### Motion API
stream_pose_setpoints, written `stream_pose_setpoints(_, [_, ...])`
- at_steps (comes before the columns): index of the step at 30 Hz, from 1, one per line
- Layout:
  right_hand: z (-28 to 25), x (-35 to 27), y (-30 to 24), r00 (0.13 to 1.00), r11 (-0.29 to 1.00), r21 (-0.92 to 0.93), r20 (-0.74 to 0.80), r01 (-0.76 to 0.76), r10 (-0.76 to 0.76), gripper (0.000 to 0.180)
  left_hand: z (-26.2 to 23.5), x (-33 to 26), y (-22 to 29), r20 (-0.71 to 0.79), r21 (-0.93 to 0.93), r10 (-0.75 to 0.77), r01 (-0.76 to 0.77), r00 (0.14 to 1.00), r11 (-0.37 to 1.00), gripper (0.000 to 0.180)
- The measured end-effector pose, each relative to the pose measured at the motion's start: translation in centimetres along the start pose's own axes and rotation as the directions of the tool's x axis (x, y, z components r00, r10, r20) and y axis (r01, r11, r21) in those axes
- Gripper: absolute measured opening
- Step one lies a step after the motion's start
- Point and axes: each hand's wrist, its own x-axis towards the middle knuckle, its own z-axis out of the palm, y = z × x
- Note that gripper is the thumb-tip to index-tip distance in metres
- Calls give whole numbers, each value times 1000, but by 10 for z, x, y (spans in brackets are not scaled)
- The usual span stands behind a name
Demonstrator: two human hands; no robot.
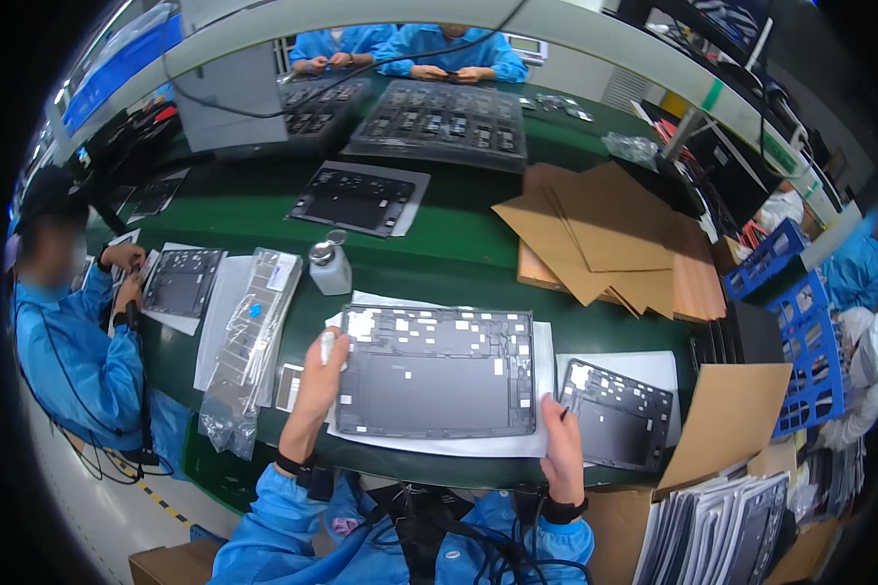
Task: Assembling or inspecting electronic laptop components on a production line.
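In front of me is a dark grey tablet back housing (pixel 437 375) with several white patches along its top and edges, over white sheets (pixel 544 353) on the green table. My left hand (pixel 319 385) grips its left edge, a white cover on the thumb. By the lower right corner my right hand (pixel 560 447) is closed around a thin dark tool (pixel 565 413), mostly hidden in the fingers; I cannot tell whether this hand also touches the housing. A second housing (pixel 617 414) lies on white paper just right of that hand.
A white dispenser bottle (pixel 330 267) and a plastic-bagged stack of strips (pixel 254 341) stand left. Brown cardboard sheets (pixel 600 234) lie back right. Another housing (pixel 353 200) and component trays (pixel 439 122) are farther back. A box of housings (pixel 717 526) is lower right. Co-workers sit left and opposite.
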Motion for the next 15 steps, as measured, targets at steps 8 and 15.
stream_pose_setpoints(8, [6,4,-1,979,485,-856,105,178,-175,29,10,10,-51,-29,493,163,-128,986,861,56])
stream_pose_setpoints(15, [3,-17,5,895,276,-940,64,203,-441,24,18,-13,-21,-16,646,302,-220,953,731,28])
